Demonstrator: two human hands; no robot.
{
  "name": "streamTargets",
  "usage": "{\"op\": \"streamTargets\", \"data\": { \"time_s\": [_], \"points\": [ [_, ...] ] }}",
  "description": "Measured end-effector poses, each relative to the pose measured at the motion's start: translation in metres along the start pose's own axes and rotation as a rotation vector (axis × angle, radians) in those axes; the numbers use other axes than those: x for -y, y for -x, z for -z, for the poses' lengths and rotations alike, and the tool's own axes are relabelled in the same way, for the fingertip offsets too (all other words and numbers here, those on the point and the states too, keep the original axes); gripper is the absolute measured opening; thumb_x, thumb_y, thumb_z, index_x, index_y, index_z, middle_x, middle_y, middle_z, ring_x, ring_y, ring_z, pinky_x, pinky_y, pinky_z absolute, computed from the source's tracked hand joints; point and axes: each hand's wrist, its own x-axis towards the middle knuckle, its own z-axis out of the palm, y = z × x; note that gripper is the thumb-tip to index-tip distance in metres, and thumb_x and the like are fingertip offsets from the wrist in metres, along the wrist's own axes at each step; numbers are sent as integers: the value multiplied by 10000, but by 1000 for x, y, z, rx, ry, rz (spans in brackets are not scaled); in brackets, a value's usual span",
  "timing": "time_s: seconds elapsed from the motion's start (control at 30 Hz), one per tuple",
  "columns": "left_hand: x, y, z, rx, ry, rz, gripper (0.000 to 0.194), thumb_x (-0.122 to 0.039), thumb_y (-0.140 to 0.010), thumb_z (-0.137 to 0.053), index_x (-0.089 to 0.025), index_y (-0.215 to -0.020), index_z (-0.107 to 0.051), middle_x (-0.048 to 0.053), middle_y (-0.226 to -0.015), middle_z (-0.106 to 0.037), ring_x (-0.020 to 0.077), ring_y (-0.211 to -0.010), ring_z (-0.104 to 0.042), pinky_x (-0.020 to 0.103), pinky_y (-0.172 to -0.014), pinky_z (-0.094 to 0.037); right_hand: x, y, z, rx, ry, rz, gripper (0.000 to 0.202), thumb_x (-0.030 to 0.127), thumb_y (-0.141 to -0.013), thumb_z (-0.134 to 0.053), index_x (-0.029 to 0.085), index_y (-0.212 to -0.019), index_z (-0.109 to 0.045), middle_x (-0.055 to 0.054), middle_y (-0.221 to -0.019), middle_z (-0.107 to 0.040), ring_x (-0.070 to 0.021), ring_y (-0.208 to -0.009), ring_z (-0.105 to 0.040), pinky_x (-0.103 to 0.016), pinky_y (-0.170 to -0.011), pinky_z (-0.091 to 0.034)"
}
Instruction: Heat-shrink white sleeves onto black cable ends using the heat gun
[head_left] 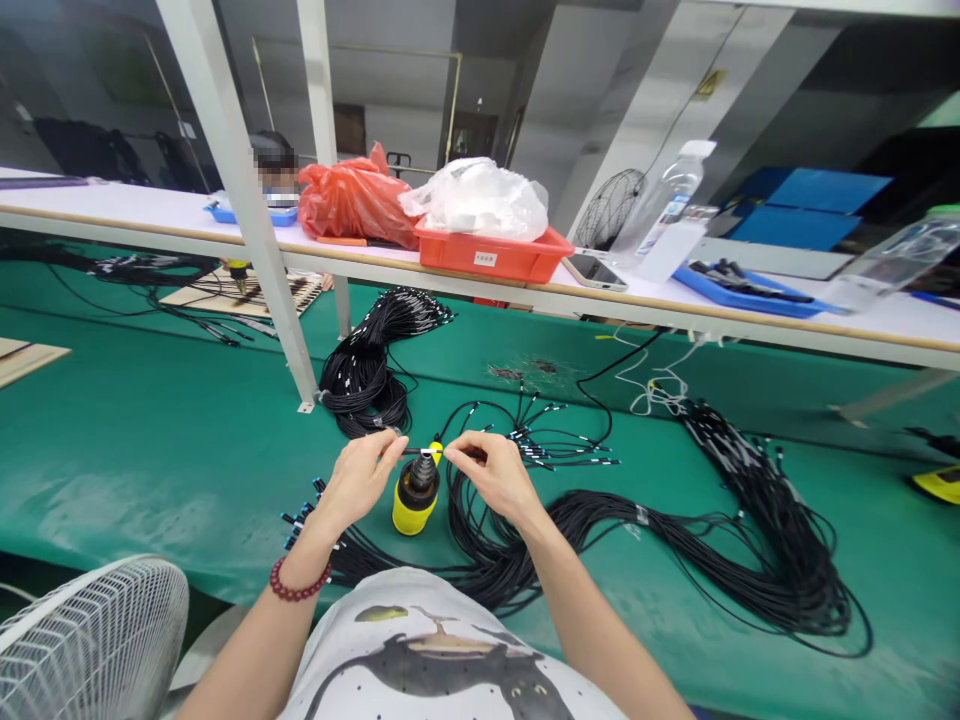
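My left hand (361,478) and my right hand (496,476) are closed in a pinch on the two ends of a short stretch of black cable (428,451). A white band shows on the cable between my fingertips. Just under it rises the dark stepped nozzle of a yellow and black hot-air gun (412,512), standing upright on the green bench. Whether the cable touches the nozzle I cannot tell. A long bundle of black cables (600,508) curves across the bench beside my right hand, and its blue-and-white-marked ends (544,440) fan out behind.
Another coiled cable bundle (375,370) lies behind my left hand. A white shelf (375,258) crosses above the bench, bearing a red tray (487,258), a phone (595,270) and bottles. A white fan (97,640) stands at lower left. A person sits beyond the shelf.
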Motion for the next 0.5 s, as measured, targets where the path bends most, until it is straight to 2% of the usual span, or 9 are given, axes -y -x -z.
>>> {"op": "streamTargets", "data": {
  "time_s": [0.17, 0.33, 0.5],
  "points": [
    [2, 0, -2, -21, 44, -7, 357, -436, -925, -385, -197, -707, -538, -1, -678, -609, 145, -637, -516, 272, -633, -374, 0, -1, -1, -13, -17, -4, 162, 263, -805, -588, 180, -731, -705, -24, -703, -713, -157, -648, -618, -250, -613, -438],
    [6, 0, -7, -71, 124, -20, 239, -402, -888, -470, -196, -822, -571, 7, -794, -632, 144, -690, -527, 263, -642, -391, -2, -1, 1, -7, -24, -15, 139, 253, -797, -596, 184, -771, -714, -32, -754, -731, -171, -687, -646, -263, -638, -462],
    [4, 0, -6, -79, 121, -5, 286, -448, -904, -429, -200, -843, -558, 8, -797, -626, 145, -687, -530, 261, -632, -384, -2, 1, 2, 8, 31, 23, 185, 264, -835, -570, 195, -781, -734, -37, -771, -741, -186, -710, -658, -280, -663, -452]
  ]
}}
